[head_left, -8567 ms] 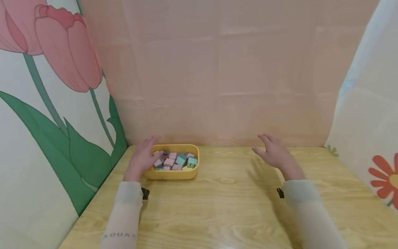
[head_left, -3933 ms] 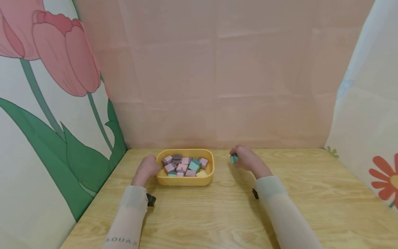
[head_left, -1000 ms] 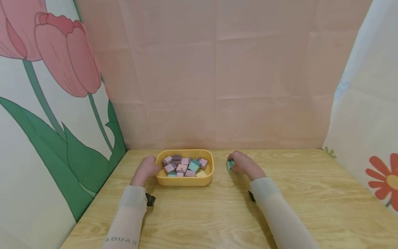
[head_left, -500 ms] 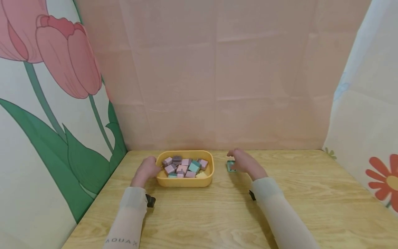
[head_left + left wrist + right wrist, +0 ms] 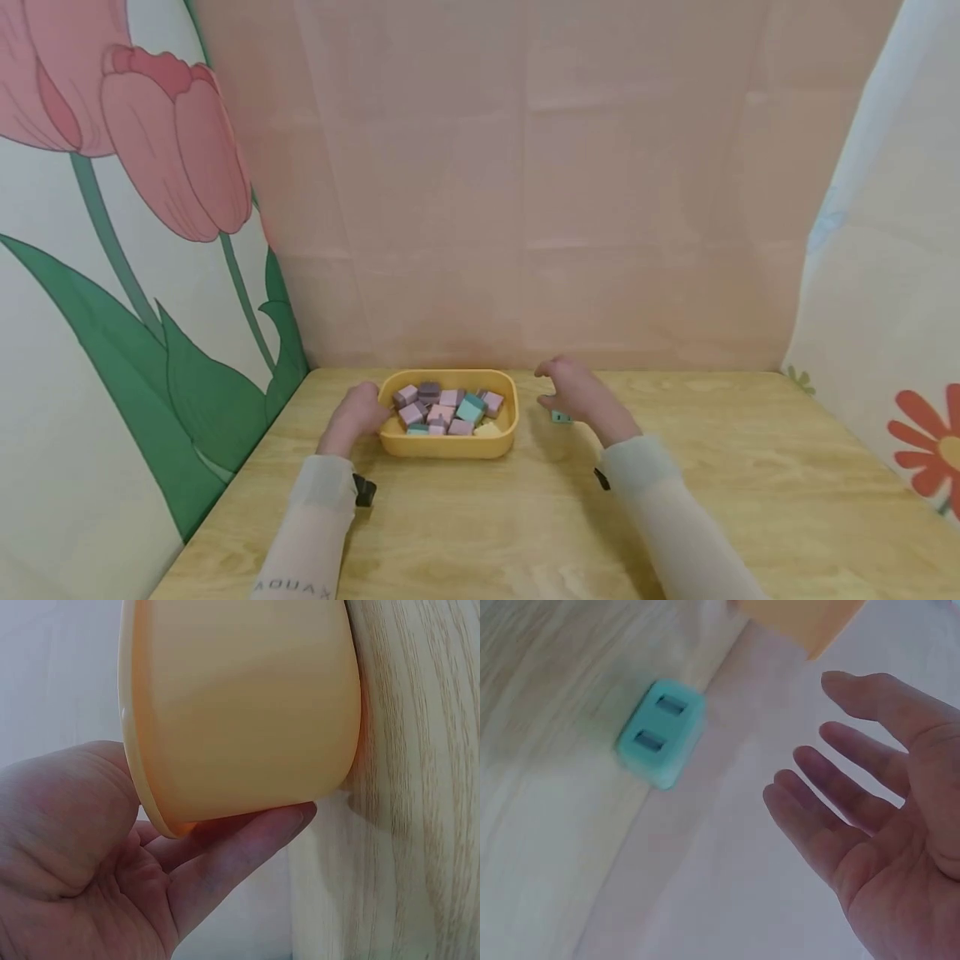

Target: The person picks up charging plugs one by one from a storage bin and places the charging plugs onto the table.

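Observation:
At the left end of a yellow rounded container (image 5: 450, 448), my left hand (image 5: 355, 418) grips the rim. The left wrist view has the fingers (image 5: 240, 859) against the container's outer wall, while the thumb's tip is hidden behind the rim. Inside lie several small blocks in lilac, pink, purple, teal and pale yellow. To the container's right, one teal block (image 5: 660, 735) with two rectangular slots rests on the table, partly covered by my right hand (image 5: 588, 400) in the head view. That hand hovers above it, fingers spread and holding nothing.
The wood-grain table (image 5: 480, 533) ends at a pink backdrop (image 5: 525, 208) just behind the container. A tulip-printed panel (image 5: 172, 150) stands on the left, and a pale flower-printed one (image 5: 885, 317) on the right.
The container has shifted right since the first frame, with my left hand now gripping it. My right hand has let go of the teal block, left it on the table, and lifted slightly off.

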`<state>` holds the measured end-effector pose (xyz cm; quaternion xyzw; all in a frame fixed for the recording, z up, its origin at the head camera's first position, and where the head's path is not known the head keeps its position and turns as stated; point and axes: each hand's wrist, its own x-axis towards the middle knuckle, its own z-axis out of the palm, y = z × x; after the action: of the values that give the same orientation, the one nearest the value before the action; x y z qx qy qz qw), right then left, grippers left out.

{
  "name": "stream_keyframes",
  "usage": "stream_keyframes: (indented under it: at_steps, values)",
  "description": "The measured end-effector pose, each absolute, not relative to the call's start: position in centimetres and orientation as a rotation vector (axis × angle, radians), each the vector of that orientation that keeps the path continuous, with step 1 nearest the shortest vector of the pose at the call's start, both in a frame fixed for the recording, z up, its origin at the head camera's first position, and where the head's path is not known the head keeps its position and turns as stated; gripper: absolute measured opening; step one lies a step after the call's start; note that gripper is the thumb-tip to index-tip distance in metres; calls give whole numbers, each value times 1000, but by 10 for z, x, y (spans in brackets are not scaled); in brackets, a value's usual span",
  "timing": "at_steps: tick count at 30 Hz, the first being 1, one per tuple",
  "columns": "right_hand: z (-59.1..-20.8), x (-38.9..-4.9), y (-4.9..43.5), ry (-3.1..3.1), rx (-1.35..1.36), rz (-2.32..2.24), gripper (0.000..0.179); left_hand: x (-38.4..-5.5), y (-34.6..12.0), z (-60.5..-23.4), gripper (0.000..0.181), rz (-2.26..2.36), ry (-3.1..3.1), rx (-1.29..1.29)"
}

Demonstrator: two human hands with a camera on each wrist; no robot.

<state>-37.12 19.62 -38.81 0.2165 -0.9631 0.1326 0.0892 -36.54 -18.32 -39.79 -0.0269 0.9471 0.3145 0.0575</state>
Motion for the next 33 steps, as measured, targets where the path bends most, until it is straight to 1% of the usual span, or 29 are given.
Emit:
stream_keyframes:
  at_steps: [6, 14, 20, 28, 33]
  values:
    - [-387, -363, 160, -2779, 709, 348, 40, -362, -186, -398, 18, 937, 2904, -60]
    - [-378, -363, 108, -2919, 714, 331, 41, -362, -187, -397, 18, 956, 2905, -54]
    - [-378, -364, 83, -2950, 764, 273, 32, -364, -184, -398, 18, 983, 2884, -61]
    - [-380, -363, 60, -3059, 622, 230, 31, -366, -180, -396, 16, 950, 2908, -25]
    - [-386, -368, 49, -3037, 553, 91, 23, -368, -180, -397, 17, 937, 2910, -30]
